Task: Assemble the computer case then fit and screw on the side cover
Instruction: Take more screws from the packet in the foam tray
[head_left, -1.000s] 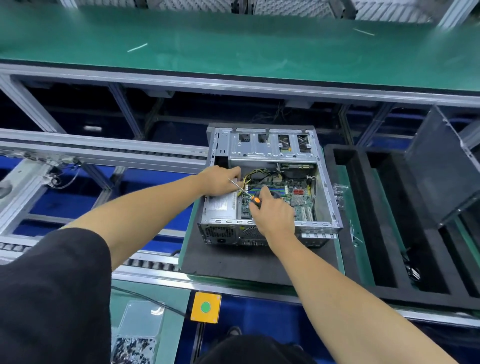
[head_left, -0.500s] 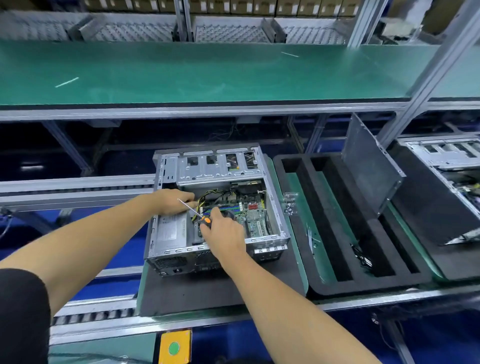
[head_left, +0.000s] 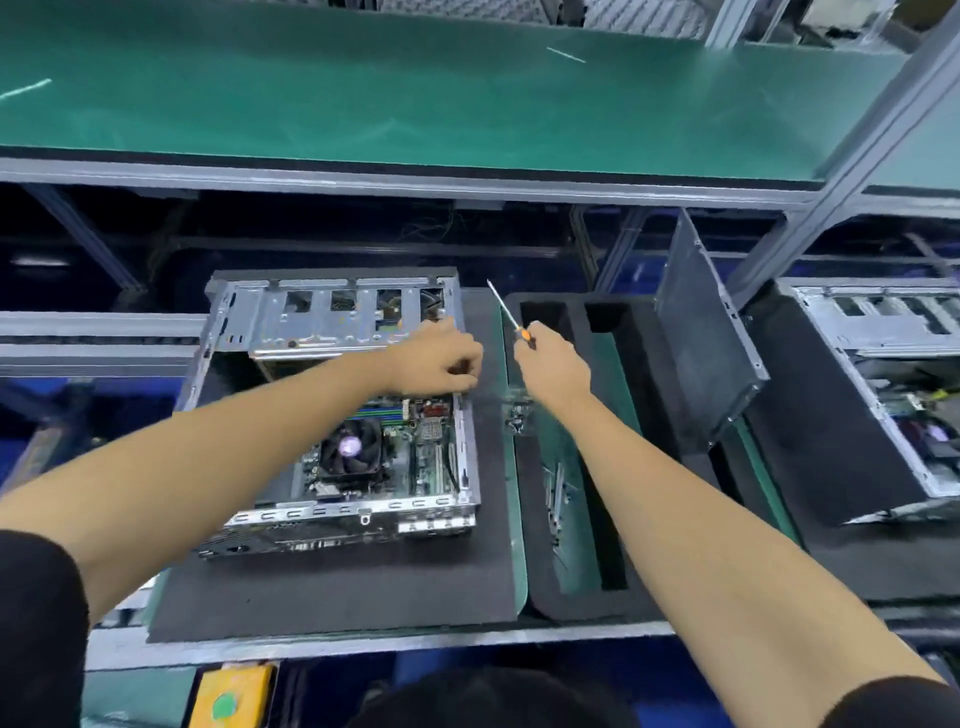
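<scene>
Both arms are bare below short black sleeves (the right one barely shows); no gloves on either hand.

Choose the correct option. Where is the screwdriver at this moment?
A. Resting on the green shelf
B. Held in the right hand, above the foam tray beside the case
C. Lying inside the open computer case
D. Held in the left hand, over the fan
B: the right hand grips the screwdriver over the black foam tray, shaft pointing up, clear of the computer case.
</scene>
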